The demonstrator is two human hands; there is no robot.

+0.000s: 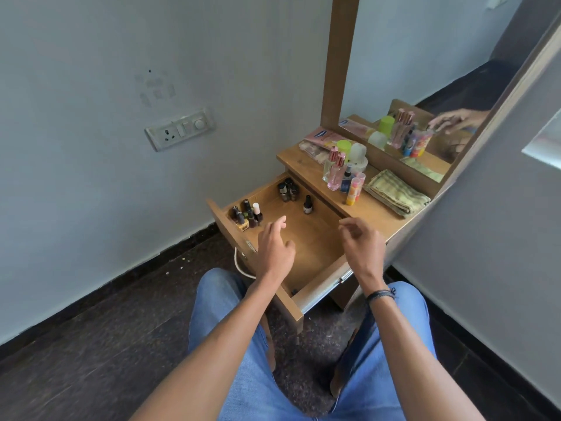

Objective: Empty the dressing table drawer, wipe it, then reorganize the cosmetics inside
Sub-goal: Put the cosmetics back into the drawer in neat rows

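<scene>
Drawer (315, 241) sits pulled fully out of the wooden dressing table (368, 209), just past the person's knees. Nearest: blue denim jeans (243, 375), legs cut off by the bottom edge, two bare forearms reaching forward. Dark braided wristband (381, 294) on the right wrist. Left hand (274, 249) hovers over the drawer's near left part, index finger out, other fingers loosely bent, gripping nothing. Right hand (362, 247) hovers over the drawer's right edge, fingers drooped and loosely curled, slightly apart, also holding nothing. Drawer is a plain brown wood-grain box, floor mostly bare. Near left corner: tight cluster of nail polish bottles (247, 215), dark caps, one white cap, one yellow bottle. Far back: huddle of small dark bottles (287, 189), labels unreadable. Lone dark dropper bottle (307, 204) stands just right of them, apart. White cord (239, 264) loops below the drawer front, ends hidden. Tabletop: clear pink perfume bottles (334, 171), blue spray bottle (346, 180), yellow-orange-pink tube (355, 189), green-capped bottle (343, 146), flat pink pack (321, 136), folded green-yellow checked cloth (394, 192) on the right. Mirror (425, 86) behind, wood-framed, top cut off, reflects the items and a hand. Switch plate (180, 129) on the pale wall, left. Dark speckled floor (91, 344).
</scene>
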